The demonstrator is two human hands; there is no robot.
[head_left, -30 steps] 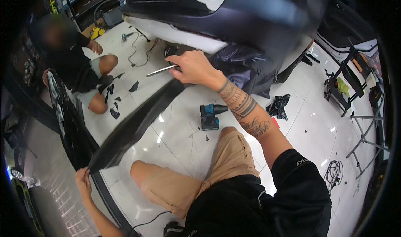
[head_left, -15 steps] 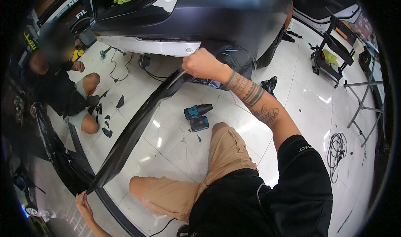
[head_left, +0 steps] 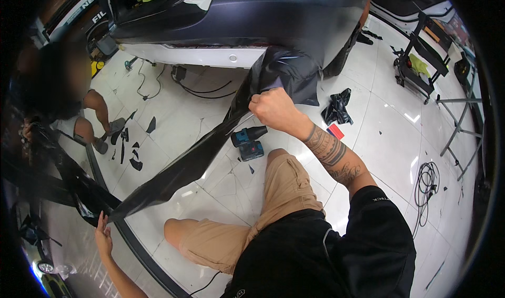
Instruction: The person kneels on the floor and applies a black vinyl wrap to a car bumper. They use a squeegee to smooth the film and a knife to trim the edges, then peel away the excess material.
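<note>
A long strip of black film (head_left: 176, 180) hangs between my hands, twisted and sagging, above the tiled floor. My right hand (head_left: 273, 108) is closed in a fist on its upper part, just below the car's corner. Above that fist, wrinkled dark film (head_left: 294, 77) hangs loose from the car body (head_left: 252, 22). My left hand (head_left: 103, 237) is at the lower left, its fingers pointing up and pinching the strip's far part; the exact grip is partly hidden. More black film runs from there toward a person (head_left: 63, 88) at the left.
A teal-and-black cordless power tool (head_left: 248, 143) lies before my knees. A crumpled black piece (head_left: 338, 106) and a red-and-blue card (head_left: 335, 131) lie right of my forearm. Cables (head_left: 425, 185), film scraps (head_left: 135, 164), a cart (head_left: 421, 61) and a metal stand (head_left: 460, 132) are around.
My right hand has moved right and down with the film, away from the white lower panel. My left hand has risen slightly. The person at left has shifted; the red-and-blue card has come into view.
</note>
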